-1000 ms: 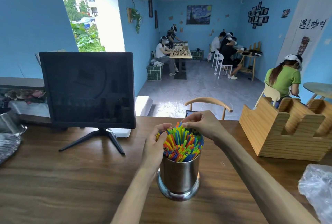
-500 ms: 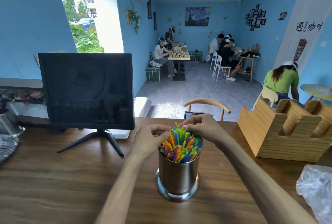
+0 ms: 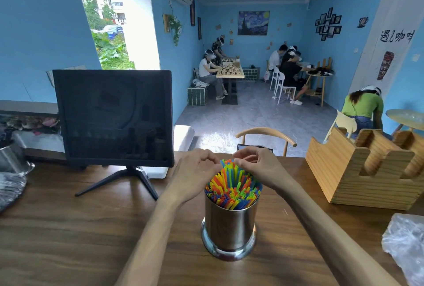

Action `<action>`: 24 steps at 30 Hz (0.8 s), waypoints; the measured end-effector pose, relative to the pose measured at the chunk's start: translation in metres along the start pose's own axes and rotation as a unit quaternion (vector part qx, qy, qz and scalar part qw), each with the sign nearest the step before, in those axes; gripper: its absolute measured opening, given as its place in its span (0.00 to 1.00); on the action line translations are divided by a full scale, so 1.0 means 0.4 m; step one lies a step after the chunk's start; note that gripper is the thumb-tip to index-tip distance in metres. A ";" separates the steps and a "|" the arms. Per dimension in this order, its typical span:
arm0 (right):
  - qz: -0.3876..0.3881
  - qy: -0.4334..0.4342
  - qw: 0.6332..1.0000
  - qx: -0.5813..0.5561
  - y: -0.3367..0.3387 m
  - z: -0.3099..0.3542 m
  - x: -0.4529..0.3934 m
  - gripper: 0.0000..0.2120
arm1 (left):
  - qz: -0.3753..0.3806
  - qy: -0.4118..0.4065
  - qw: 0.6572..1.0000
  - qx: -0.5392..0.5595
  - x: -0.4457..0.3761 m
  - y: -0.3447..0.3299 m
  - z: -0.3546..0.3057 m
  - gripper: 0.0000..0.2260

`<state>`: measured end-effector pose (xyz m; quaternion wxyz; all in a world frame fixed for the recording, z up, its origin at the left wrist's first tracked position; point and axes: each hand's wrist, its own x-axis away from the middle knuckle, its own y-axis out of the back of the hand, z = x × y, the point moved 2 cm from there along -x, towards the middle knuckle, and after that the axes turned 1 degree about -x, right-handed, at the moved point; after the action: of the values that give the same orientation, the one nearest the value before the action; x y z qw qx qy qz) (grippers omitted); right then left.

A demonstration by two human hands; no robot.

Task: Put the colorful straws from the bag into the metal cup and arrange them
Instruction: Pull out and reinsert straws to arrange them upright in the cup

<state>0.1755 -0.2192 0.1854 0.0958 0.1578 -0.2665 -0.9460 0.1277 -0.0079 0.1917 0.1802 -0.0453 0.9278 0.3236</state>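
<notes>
A shiny metal cup (image 3: 229,223) stands on the wooden table, packed with colorful straws (image 3: 231,188) that stick up unevenly, tallest at the far side. My left hand (image 3: 195,175) curls against the far left of the bundle, fingertips at the tall straw tips. My right hand (image 3: 259,168) reaches over from the right, and its curled fingers pinch the tallest straws at the back. The fingertips of both hands nearly meet above the bundle. A crumpled clear plastic bag (image 3: 406,244) lies at the table's right edge.
A dark monitor (image 3: 112,115) on a tripod foot stands back left. A wooden slotted holder (image 3: 364,171) sits back right. A metal container (image 3: 11,159) and dark plastic lie at the far left. A chair back (image 3: 266,133) rises beyond the table edge.
My left hand has risen from the cup's side to the far-left straw tips. Both hands have drawn together at the back of the bundle.
</notes>
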 end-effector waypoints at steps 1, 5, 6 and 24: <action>-0.012 0.027 1.000 0.006 -0.002 0.008 0.005 0.04 | -0.018 -0.004 1.000 0.020 0.002 0.002 -0.006 0.05; -0.013 0.127 0.991 -0.043 -0.026 0.044 0.032 0.11 | -0.086 -0.052 0.992 0.081 -0.003 0.013 -0.038 0.06; 0.001 0.132 0.990 -0.057 -0.034 0.050 0.038 0.12 | -0.104 -0.064 0.987 0.103 -0.003 0.017 -0.047 0.06; -0.025 0.056 0.942 -0.329 0.067 0.054 0.058 0.16 | -0.269 -0.054 0.894 0.354 0.032 0.096 -0.093 0.11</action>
<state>0.1489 -0.2374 0.2116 0.1334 0.1767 0.0698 -0.9727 0.0968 -0.0003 0.2364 0.3147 -0.2089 0.9220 -0.0852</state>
